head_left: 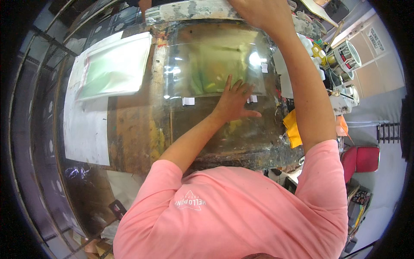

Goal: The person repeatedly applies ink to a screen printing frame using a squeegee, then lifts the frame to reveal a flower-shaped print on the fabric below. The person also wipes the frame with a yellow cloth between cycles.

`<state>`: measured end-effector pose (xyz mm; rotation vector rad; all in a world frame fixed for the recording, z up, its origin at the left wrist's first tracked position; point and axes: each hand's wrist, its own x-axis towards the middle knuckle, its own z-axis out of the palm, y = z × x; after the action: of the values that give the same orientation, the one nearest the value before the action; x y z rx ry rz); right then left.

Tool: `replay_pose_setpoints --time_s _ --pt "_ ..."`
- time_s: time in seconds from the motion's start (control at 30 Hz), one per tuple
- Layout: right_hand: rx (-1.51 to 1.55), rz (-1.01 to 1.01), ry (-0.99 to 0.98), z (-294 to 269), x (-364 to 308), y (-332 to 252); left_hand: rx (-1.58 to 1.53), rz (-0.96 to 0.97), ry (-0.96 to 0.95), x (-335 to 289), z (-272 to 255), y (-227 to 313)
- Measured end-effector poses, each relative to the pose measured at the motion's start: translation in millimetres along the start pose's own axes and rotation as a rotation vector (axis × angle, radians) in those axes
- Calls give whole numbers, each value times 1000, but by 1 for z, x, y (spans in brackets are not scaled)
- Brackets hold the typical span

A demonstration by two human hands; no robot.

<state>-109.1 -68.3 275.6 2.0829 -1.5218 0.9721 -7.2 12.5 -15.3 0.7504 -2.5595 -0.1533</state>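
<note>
My left hand (235, 100) lies with spread fingers at the near edge of a transparent plastic sheet (207, 64), which looks yellowish and reflects the lights. The sheet rests on a dark, paint-stained worktop (133, 129). Small white tabs sit along its border, one tab (188, 101) left of my hand and one tab (252, 99) by my fingers. Stretched far forward, my right hand (258, 12) is at the top edge, beside a pale, stained bar (194, 12). Its fingers are mostly out of the picture, so whether it grips the bar cannot be seen.
To the left, a stack of glossy transparent sheets (116, 67) lies on white paper (86, 134). Metal bars (32, 103) run along the far left. Cans and bottles (345, 56) crowd the right side, near a yellow cloth (292, 129). A red chair (366, 159) stands at right.
</note>
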Motion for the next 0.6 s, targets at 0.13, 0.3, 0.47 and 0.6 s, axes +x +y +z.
replay_pose_setpoints --time_s 0.13,0.3,0.47,0.6 --pt "-33 24 -17 -2 -4 -3 -20 35 6 -3 1 1" --pt "-22 -5 36 3 -9 -2 14 57 5 -2 1 1" --pt "-47 -13 -6 1 -5 -10 -82 132 146 -6 -3 -4" --pt "-160 -35 -6 11 -19 7 -431 -353 301 -6 -66 -22"
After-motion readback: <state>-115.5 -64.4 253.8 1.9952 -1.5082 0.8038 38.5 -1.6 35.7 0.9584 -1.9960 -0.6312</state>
